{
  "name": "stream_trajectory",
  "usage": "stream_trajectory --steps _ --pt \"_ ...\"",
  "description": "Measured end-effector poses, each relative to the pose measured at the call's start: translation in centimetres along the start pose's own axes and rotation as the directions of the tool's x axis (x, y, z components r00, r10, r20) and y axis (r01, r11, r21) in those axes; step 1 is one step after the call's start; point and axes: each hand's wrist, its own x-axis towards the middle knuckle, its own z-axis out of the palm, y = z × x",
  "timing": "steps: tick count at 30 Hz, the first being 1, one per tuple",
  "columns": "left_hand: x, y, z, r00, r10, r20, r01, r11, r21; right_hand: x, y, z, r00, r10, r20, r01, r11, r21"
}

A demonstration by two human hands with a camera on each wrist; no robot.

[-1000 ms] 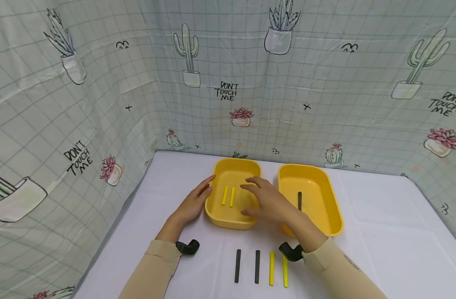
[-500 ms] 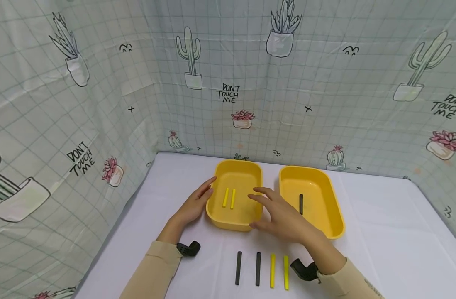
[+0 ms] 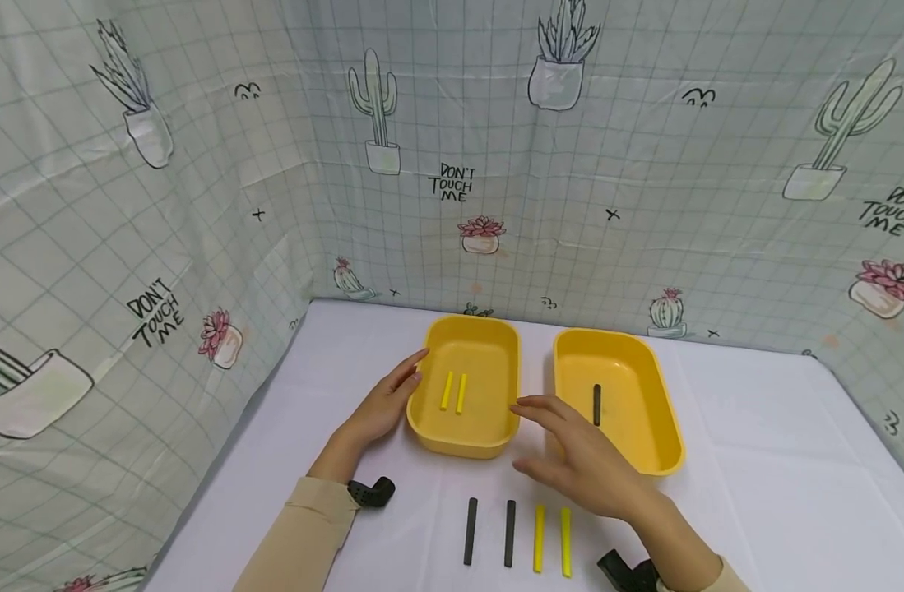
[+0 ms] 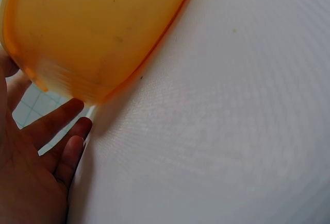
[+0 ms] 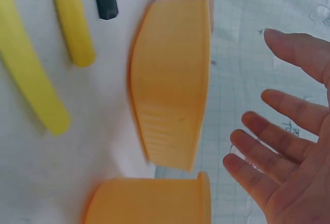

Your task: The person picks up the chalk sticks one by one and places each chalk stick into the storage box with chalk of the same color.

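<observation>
Beside loosely spread hands (image 3: pixel 381 406) (image 3: pixel 583 462), two yellow sticks (image 3: pixel 447 390) (image 3: pixel 461 394) in one tray (image 3: pixel 490 386), one black stick (image 3: pixel 596 404) in the other tray (image 3: pixel 638 411)

Got a rounded yellow tray (image 3: pixel 489 353) sitting upright with two yellow sticks (image 3: pixel 461 394) lying almost parallel inside. Seeing a matching tray (image 3: pixel 632 362) just to the right, with one black stick (image 3: pixel 596 404) in it. Also got two black bars (image 3: pixel 510 534) and two yellow bars (image 3: pixel 566 542) lined up out front.
</observation>
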Motion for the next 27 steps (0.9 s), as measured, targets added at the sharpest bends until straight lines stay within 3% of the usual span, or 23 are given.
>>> stream_trajectory --steps 9,18,27 --pt "0.1 0.0 -0.2 1.0 -0.016 0.01 0.016 1.0 0.009 -1.5 0.3 -0.1 0.999 0.046 0.012 -0.046 0.999 -0.005" --pt "0.1 -0.2 -0.1 1.0 -0.014 0.022 0.014 1.0 0.006 -2.9 0.2 0.2 1.0 -0.006 0.004 0.006 0.998 -0.068" --pt "0.2 0.0 -0.2 1.0 -0.005 0.024 0.005 1.0 0.0 -4.2 -0.1 0.4 0.997 -0.014 0.073 0.024 0.991 -0.135"
